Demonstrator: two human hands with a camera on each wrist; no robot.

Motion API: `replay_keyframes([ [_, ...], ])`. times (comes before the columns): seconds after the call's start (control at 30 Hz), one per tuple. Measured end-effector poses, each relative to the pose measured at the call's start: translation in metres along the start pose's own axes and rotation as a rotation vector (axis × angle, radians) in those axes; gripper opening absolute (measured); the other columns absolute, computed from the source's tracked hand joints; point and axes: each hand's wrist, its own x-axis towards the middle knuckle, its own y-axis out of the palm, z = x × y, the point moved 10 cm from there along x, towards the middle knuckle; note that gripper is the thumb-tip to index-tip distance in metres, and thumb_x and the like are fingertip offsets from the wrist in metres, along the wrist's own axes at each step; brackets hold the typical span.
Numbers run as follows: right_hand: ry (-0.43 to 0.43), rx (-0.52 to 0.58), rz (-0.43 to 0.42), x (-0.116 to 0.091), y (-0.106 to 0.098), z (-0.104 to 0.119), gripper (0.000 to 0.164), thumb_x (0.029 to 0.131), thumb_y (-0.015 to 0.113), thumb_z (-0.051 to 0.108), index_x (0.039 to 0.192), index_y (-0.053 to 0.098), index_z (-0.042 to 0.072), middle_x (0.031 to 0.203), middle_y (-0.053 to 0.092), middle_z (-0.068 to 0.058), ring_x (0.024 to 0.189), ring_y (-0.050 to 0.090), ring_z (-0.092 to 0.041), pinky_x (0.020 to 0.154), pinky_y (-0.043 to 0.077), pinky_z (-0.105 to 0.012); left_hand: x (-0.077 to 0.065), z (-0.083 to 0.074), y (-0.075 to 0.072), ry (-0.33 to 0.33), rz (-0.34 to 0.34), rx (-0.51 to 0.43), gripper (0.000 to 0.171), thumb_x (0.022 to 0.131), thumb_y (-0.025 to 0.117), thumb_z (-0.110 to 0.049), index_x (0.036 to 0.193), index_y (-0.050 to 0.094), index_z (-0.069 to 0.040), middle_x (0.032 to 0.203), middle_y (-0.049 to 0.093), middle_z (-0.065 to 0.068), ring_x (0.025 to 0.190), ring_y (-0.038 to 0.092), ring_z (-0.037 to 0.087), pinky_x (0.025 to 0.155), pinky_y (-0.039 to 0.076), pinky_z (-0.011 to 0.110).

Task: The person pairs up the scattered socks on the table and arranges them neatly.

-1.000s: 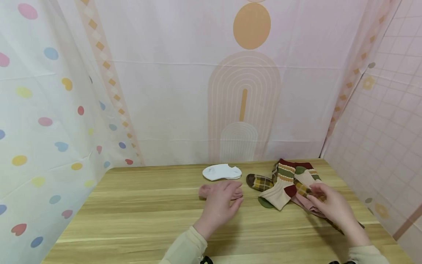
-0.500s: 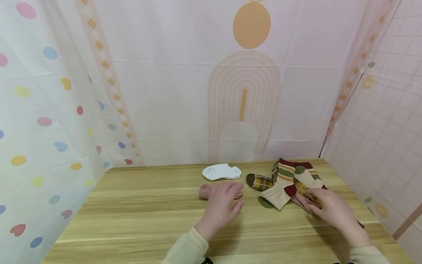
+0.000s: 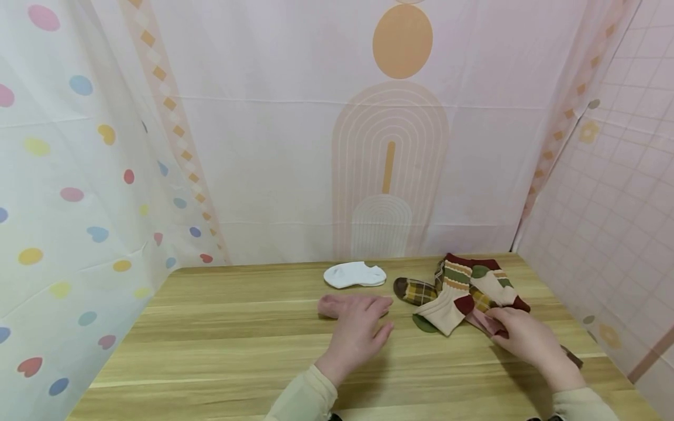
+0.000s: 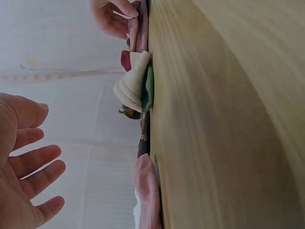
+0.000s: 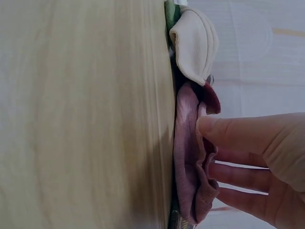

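My right hand [image 3: 526,342] is at the sock pile on the table's right side, pinching the edge of a dusty-pink sock [image 5: 188,143] between thumb and fingers. That sock lies low in the pile, partly under a cream sock [image 3: 444,313] with striped cuff, maroon heel and green toe. A second cream sock [image 3: 492,286] and a brown-yellow plaid sock [image 3: 418,290] lie with them. Further left, my left hand [image 3: 358,333] is held over the near side of another pink sock [image 3: 334,306]. Its fingers are loosely bent and apart in the left wrist view, with nothing between them.
A white low-cut sock pair [image 3: 353,275] lies behind the left pink sock, near the back edge of the wooden table [image 3: 221,339]. A dark sock end [image 3: 572,355] shows beyond my right wrist. Patterned curtains [image 3: 274,175] stand behind and at both sides.
My right hand has lowered toward me and taken hold of the pink sock's edge, exposing more of the second cream sock. My left hand has drifted slightly toward me and right.
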Motion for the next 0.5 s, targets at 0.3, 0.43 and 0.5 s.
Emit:
replay_keyframes([
  [0.3, 0.002, -0.029, 0.029, 0.003, 0.007, -0.002, 0.043, 0.069, 0.088, 0.007, 0.107, 0.068, 0.004, 0.095, 0.066, -0.005, 0.081, 0.063, -0.021, 0.066, 0.053, -0.037, 0.001, -0.005, 0.009, -0.007, 0.049, 0.013, 0.04, 0.085, 0.077, -0.02, 0.121, 0.065, -0.007, 0.115, 0.067, 0.008, 0.108, 0.062, 0.024, 0.097, 0.047, 0.042],
  [0.43, 0.0, -0.05, 0.026, 0.004, 0.009, -0.003, 0.042, 0.069, 0.088, 0.006, 0.106, 0.067, 0.004, 0.091, 0.064, -0.003, 0.077, 0.062, -0.019, 0.062, 0.051, -0.035, 0.002, -0.007, 0.012, -0.015, 0.058, 0.011, 0.04, 0.086, 0.077, -0.021, 0.121, 0.065, -0.007, 0.116, 0.067, 0.008, 0.11, 0.061, 0.024, 0.1, 0.046, 0.04],
  [0.5, -0.007, -0.062, 0.008, 0.004, 0.009, -0.002, 0.039, 0.07, 0.087, 0.005, 0.103, 0.067, 0.005, 0.087, 0.062, 0.0, 0.074, 0.06, -0.016, 0.059, 0.05, -0.034, 0.002, -0.009, 0.014, -0.011, 0.059, 0.009, 0.04, 0.086, 0.077, -0.021, 0.121, 0.065, -0.007, 0.115, 0.066, 0.008, 0.11, 0.061, 0.023, 0.1, 0.046, 0.04],
])
